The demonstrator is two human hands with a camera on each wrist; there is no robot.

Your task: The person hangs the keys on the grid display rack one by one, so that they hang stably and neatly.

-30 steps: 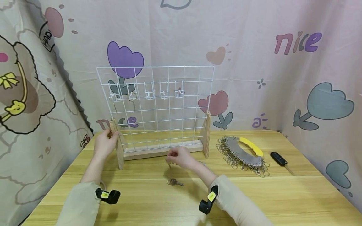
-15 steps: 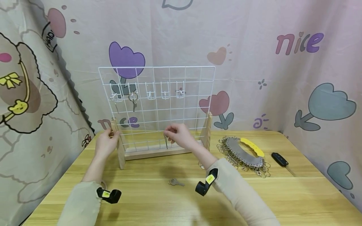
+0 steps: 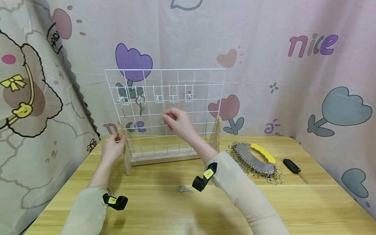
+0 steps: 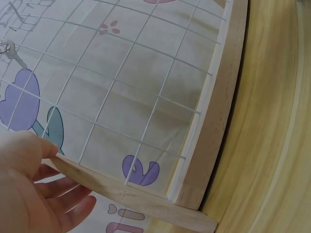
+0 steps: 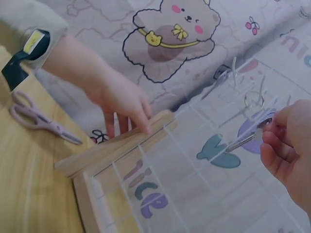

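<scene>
A white wire grid [image 3: 199, 117] stands upright in a wooden base, with several white hooks [image 3: 173, 98] across its upper part. My left hand [image 3: 112, 148] grips the left wooden post [image 3: 127, 156], thumb on one side and fingers on the other in the left wrist view. In front of the grid, below the hooks, my right hand [image 3: 180, 125] pinches a metal key [image 5: 241, 143] by its head. A key on a ring [image 3: 141, 108] hangs from the second hook from the left, and a thin key [image 3: 123, 111] hangs from the leftmost. Another key [image 3: 184, 189] lies on the table.
At the right of the table lies a grey curved plate [image 3: 249, 158] with a yellow handle [image 3: 263, 152] and many metal rings along its edge. Beside it is a black car key [image 3: 291, 165]. Scissors [image 5: 43, 119] lie on the table by the left arm in the right wrist view.
My right hand has risen from near the tabletop with the key, moving up and slightly left to the middle of the grid. The left hand keeps its grip on the post.
</scene>
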